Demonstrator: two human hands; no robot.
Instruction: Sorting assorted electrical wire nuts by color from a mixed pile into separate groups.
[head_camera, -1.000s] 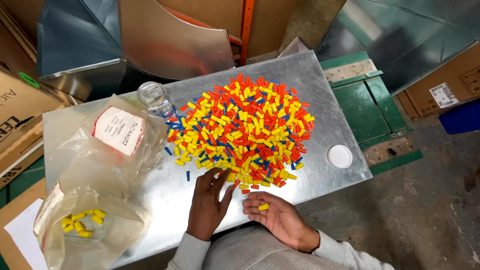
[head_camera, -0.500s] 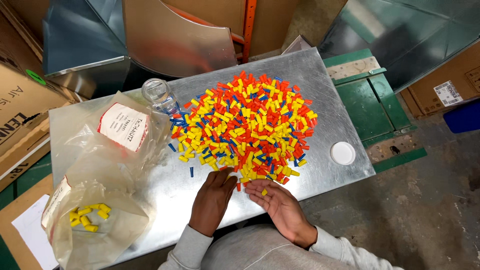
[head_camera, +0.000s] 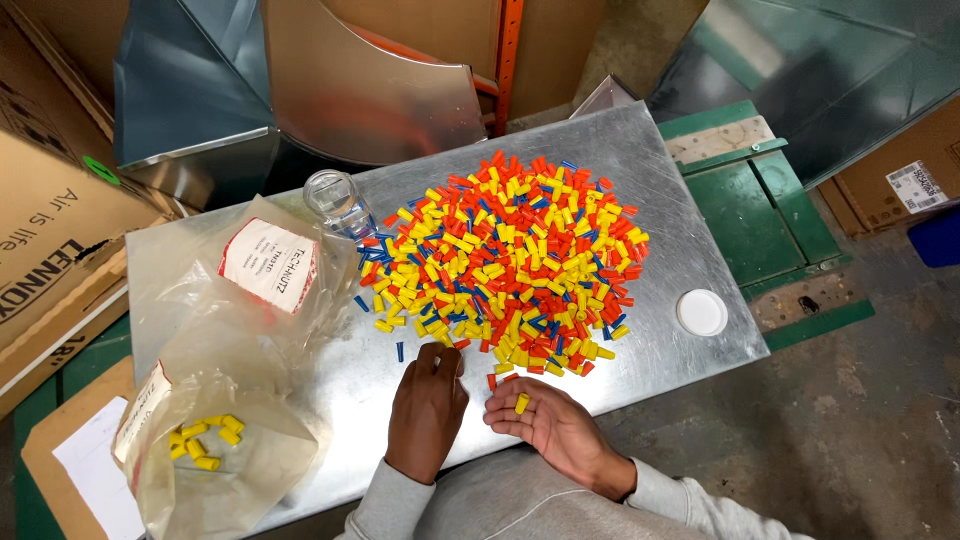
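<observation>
The left hand (head_camera: 428, 410) lies palm-down, fingers together, at the pile (head_camera: 505, 265) edge, while the cupped right hand (head_camera: 548, 425), fingers loosely apart, cradles a yellow cap (head_camera: 521, 403).

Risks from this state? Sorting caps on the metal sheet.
1. The yellow cap lies loose in the open right hand; a tilt could drop it.
2. The pile of wire caps reaches near the sheet-metal top's front edge; the left hand raking could push some off.
3. The glass jar stands against the pile and could tip.
</observation>
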